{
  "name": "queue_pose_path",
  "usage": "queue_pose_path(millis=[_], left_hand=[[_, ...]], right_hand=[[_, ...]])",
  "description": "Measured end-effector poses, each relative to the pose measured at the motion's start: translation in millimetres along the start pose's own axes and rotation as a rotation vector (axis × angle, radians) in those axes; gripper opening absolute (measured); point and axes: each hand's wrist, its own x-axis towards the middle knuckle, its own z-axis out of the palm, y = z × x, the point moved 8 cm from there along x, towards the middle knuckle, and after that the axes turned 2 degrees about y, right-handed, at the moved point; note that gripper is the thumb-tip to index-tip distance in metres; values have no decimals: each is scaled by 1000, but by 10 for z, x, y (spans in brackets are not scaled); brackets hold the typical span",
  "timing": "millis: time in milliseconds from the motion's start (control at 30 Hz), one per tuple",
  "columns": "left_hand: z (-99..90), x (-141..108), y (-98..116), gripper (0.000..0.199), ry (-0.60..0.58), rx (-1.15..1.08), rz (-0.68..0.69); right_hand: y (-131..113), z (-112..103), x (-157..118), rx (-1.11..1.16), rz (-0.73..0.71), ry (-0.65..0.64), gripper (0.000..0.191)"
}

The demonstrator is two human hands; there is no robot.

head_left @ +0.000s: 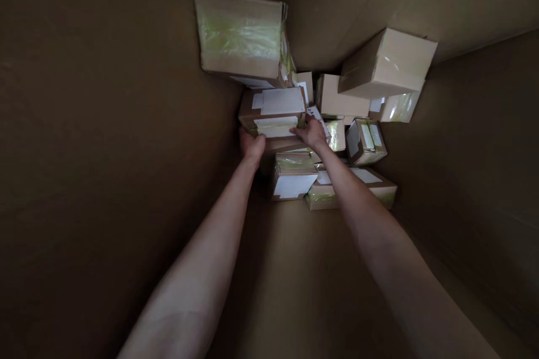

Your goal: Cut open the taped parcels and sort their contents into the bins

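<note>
Both my arms reach down into a deep brown container toward a cardboard box with white labels on its faces. My left hand grips the box at its lower left corner, thumb on the front. At the right end, my right hand holds it with the thumb across the front label; some of its fingers are hidden behind the box. A larger taped box is just behind it. Below my hands sits a small box with a white label.
Tall brown walls surround the pile. To the right lie a tilted plain box, a small labelled box and a long flat box partly behind my right forearm. Bare brown floor shows between my arms.
</note>
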Motion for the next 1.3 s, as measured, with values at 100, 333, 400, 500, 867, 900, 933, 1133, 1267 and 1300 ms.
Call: queue_pose_path(millis=[100,333,400,500,867,900,933,1133,1267,1300], left_hand=[[-24,-110,33,59,85,102,-40],[-268,-1197,573,49,106,216,-29],[-393,-1571,803,45,68,263,-37],[-589,-2119,1242,44,-10,225,25],[-986,-4992,2591,45,-779,246,414],[-989,-5261,2561,44,-841,255,427],[-979,-5521,2501,43,-906,269,437],[-814,-6907,1661,42,-1285,489,422],[-822,-7591,810,43,-1442,650,238],[-845,-7726,584,42,-1461,668,171]], right_hand=[[84,-70,-57,64,-12,19,58],[-472,-855,-712,10,-63,134,40],[-764,-1256,-1080,-44,-98,191,34],[-1129,-1895,-1765,-122,-88,255,41],[-1716,-3907,-5596,-35,-135,795,62],[-1686,-3962,-5989,-50,-121,845,62],[-1640,-3992,-6372,-74,-102,887,62],[-978,-3728,-8306,-214,96,978,57],[-223,-3211,-9206,-193,313,994,46],[-25,-3052,-9377,-181,373,994,44]])
